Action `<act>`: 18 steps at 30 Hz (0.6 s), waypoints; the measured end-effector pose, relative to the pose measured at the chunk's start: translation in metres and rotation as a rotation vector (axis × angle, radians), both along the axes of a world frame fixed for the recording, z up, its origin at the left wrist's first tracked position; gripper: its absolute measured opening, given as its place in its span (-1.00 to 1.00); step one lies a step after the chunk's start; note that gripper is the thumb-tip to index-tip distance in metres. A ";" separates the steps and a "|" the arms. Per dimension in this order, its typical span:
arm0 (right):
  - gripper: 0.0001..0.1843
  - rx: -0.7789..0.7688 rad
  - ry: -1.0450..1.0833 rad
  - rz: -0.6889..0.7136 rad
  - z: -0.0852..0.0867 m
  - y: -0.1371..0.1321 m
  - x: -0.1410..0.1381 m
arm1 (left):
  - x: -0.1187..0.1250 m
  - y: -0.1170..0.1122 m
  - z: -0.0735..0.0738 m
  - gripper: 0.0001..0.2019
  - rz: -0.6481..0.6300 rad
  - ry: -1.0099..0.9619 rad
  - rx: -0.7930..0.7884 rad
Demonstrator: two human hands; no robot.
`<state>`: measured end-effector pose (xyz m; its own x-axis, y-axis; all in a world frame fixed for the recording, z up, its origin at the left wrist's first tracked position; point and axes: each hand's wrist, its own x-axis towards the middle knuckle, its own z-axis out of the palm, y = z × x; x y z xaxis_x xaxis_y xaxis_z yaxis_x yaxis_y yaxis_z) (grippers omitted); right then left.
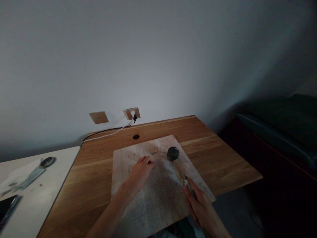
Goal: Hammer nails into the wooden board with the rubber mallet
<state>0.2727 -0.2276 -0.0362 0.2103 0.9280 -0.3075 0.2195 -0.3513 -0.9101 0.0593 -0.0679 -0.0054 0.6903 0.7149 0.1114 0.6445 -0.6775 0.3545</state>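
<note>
A mallet (173, 154) with a round dark head and a light handle is gripped by my right hand (196, 201), fingers wrapped round the lower handle. Its head is over the right part of a pale wooden board (148, 208). My left hand (141, 172) is over the middle of the board, fingers curled together in a pinch; whatever is between the fingertips is too small to make out. Just beyond the left fingertips lie small thin metal bits (154, 152). A row of small dark dots marks the board's far part.
Beneath the board is a wooden desk (223, 158) with a round cable hole (136, 137). Cables (106, 135) run to a wall socket (132, 113). At left, a white table (49, 195) bears a roll of tape (47, 162) and a dark phone-like device (8, 208).
</note>
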 end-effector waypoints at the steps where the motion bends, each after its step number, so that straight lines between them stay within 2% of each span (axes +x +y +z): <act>1: -0.17 -0.002 0.002 0.002 0.001 0.000 0.000 | 0.001 0.001 -0.001 -0.64 -0.006 0.002 0.003; 5: -0.15 -0.011 0.005 0.022 0.003 0.000 0.000 | 0.004 0.005 -0.007 -0.65 0.015 -0.032 -0.035; 8: -0.13 -0.025 0.006 0.035 0.001 0.000 0.001 | 0.005 0.008 -0.014 -0.67 0.058 -0.126 -0.090; 12: -0.13 -0.046 0.008 0.022 0.001 0.000 0.001 | 0.004 0.006 -0.020 -0.70 0.045 -0.242 -0.146; 18: -0.12 -0.059 0.028 0.031 0.006 0.001 0.000 | 0.004 0.004 -0.020 -0.77 0.023 -0.219 -0.087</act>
